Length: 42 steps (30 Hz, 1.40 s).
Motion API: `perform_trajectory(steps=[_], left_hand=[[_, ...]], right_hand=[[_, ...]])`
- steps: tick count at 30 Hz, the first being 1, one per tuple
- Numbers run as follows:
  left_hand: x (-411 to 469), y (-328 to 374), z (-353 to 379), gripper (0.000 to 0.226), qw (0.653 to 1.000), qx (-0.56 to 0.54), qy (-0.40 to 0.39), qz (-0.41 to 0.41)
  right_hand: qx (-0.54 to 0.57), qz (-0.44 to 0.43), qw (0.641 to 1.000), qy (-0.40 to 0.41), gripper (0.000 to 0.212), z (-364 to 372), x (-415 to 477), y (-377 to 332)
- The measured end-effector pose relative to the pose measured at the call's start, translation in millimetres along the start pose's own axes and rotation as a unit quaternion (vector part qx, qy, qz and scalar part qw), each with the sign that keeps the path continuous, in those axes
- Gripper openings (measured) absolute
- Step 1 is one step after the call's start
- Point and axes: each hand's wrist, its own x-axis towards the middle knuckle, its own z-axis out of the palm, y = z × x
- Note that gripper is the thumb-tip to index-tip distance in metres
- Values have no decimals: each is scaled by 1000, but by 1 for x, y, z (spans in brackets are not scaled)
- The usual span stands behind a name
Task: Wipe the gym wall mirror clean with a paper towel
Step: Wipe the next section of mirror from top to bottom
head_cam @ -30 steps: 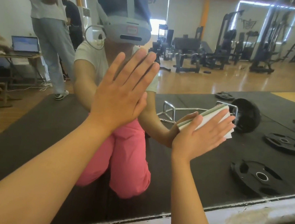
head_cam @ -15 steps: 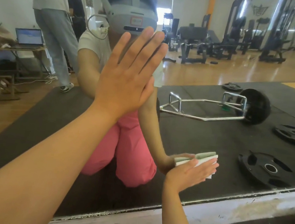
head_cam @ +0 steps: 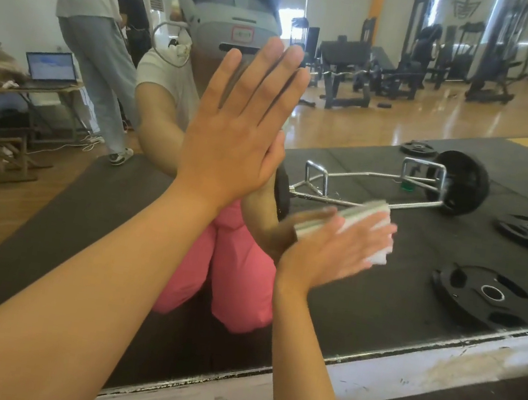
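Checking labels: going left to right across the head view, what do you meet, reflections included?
Reflected laptop, left hand flat on the mirror, right hand pressing the paper towel, nearest reflected weight plate.

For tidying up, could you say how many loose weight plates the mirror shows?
3 plates: one near the mirror's bottom frame, one at right, a smaller one behind the trap bar. Others may be hidden.
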Motion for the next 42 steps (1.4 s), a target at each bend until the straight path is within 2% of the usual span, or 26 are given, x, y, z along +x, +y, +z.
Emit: perform_trajectory(steps=[3,6,11,16,21,26,29,31,34,36,40,42], left_hand=[[0,0,1,62,1000,-7,1,0],[1,0,1,63,1000,-10,1,1],[2,-1,0,61,1000,-10,-1,7],[-19,1,-18,63,997,-71,-22,-17],[-94,-7,-35,69,995,-31,-94,11],[-129,-35,-29,62,994,-25,-99,-34],[-142,-41,-18,60,995,-1,-94,-27],[-143,-41,-14,60,996,4,-88,-25],[-144,-40,-14,61,997,-3,-77,-21],[-145,-41,-13,62,997,-2,-80,-16],[-145,-40,-13,62,997,-3,-73,-20],[-145,-41,-12,63,997,-2,-73,-22]], right_hand=[[-6,-125,992,-1,62,8,7,-61],[-46,-211,976,6,61,12,15,-61],[-51,-255,966,12,58,12,15,-48],[-53,-264,963,1,57,8,6,-24],[-62,-223,972,-29,57,1,-19,28],[-78,-169,980,-66,57,-10,-46,82],[-72,-138,984,-87,59,-15,-59,109],[-73,-87,989,-92,61,-18,-71,126],[-44,74,992,-88,67,-28,-95,147],[-18,152,984,-85,67,-30,-105,149],[2,219,974,-53,67,-21,-97,126],[12,211,977,-39,69,-16,-93,103]])
